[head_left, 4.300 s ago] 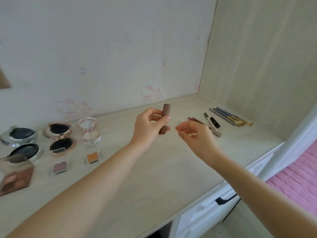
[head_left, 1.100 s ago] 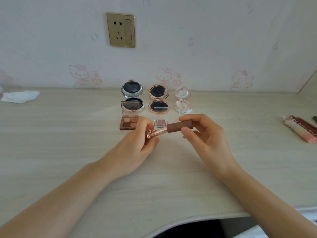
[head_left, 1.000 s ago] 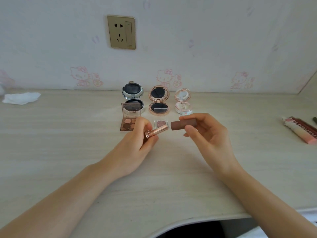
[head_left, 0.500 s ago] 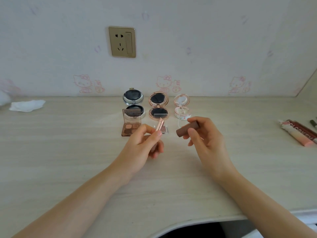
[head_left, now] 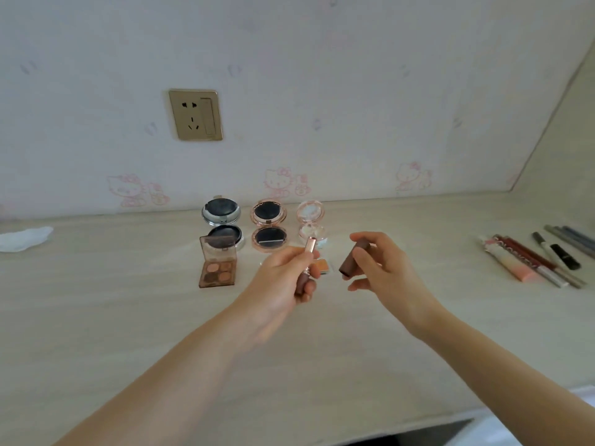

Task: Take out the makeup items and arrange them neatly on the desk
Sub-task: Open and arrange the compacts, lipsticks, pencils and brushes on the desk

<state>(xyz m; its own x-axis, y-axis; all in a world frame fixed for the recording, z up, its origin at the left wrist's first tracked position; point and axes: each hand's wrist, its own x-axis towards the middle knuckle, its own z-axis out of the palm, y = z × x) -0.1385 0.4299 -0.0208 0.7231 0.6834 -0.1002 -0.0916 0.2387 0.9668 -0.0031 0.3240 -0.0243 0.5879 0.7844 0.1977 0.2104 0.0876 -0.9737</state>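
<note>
Matt brown cap [head_left: 351, 261], wood-grain desk [head_left: 128, 317]

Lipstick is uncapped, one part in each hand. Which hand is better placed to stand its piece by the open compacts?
Left, probably: the left hand grips the lipstick upright, nearest the compacts.

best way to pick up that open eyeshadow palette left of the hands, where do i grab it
Take the eyeshadow palette by the two side edges of its flat base, coming down from above. Its clear lid stands up at the back edge and the colour pans face up, so a grip across the sides avoids both. The silver compact sits close behind, leaving little room there.
</note>
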